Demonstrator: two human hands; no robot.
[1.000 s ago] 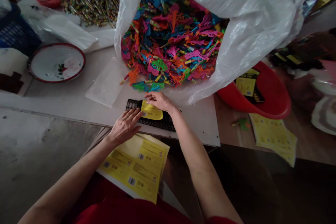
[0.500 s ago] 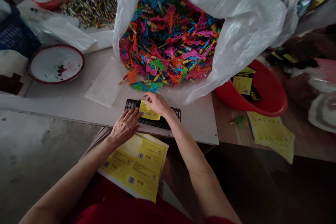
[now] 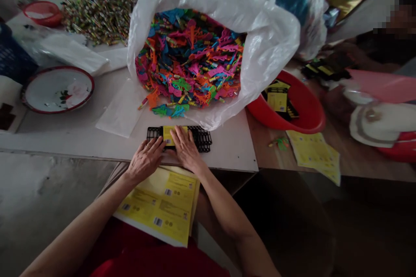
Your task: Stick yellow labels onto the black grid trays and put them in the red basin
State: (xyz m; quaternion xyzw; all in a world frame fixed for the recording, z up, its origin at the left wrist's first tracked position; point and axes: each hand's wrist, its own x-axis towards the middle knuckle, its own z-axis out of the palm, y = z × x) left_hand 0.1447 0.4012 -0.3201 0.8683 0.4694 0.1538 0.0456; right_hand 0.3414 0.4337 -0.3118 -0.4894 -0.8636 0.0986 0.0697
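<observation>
Hands (image 3: 146,159) (image 3: 186,145) lie flat on a black lattice (image 3: 204,139); the bag (image 3: 269,47) holds colourful pieces (image 3: 195,69), the basin (image 3: 308,110) labelled items (image 3: 277,101).

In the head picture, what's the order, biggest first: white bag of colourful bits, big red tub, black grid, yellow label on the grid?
1. White bag
2. Red tub
3. Black grid
4. Yellow label

Yellow label (image 3: 168,134), black latticed piece (image 3: 204,140)
</observation>
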